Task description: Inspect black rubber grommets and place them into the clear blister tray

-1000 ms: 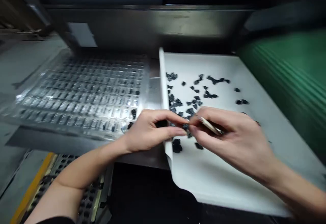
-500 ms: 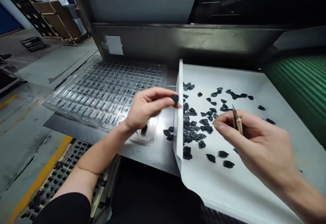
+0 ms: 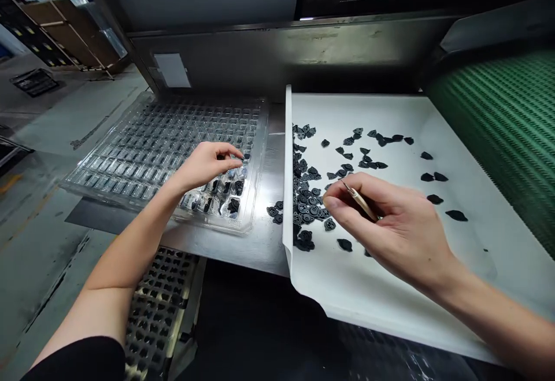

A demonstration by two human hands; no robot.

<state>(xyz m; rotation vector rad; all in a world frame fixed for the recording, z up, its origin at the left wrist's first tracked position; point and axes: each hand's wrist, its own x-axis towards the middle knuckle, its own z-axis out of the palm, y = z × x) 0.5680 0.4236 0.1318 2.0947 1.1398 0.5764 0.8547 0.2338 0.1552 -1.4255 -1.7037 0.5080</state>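
Over the right side of a clear plastic tray (image 3: 108, 187), my left hand (image 3: 206, 164) is closed in a pinch, with a small black part (image 3: 247, 156) at the fingertips. Some pockets along that side hold similar black parts. My right hand (image 3: 394, 213) is curled around a slim craft knife (image 3: 361, 200) with a pale handle, its pointed tip sticking up past the fingers. Whether the thumb and forefinger also pinch a part cannot be made out. Beneath and beside this hand, many loose black parts (image 3: 306, 210) lie on a white sheet (image 3: 390, 311) with a raised left edge.
A few black parts (image 3: 275, 211) lie on the metal table (image 3: 264, 245) between tray and sheet. Below left stands another tray of black parts (image 3: 154, 323). A green ribbed belt (image 3: 498, 121) runs along the right. A metal machine wall (image 3: 234, 63) rises behind.
My left hand has moved left from the sheet's raised edge to the tray, carrying the black part. My right hand still holds the knife, now tilted more to the left. The view has shifted.
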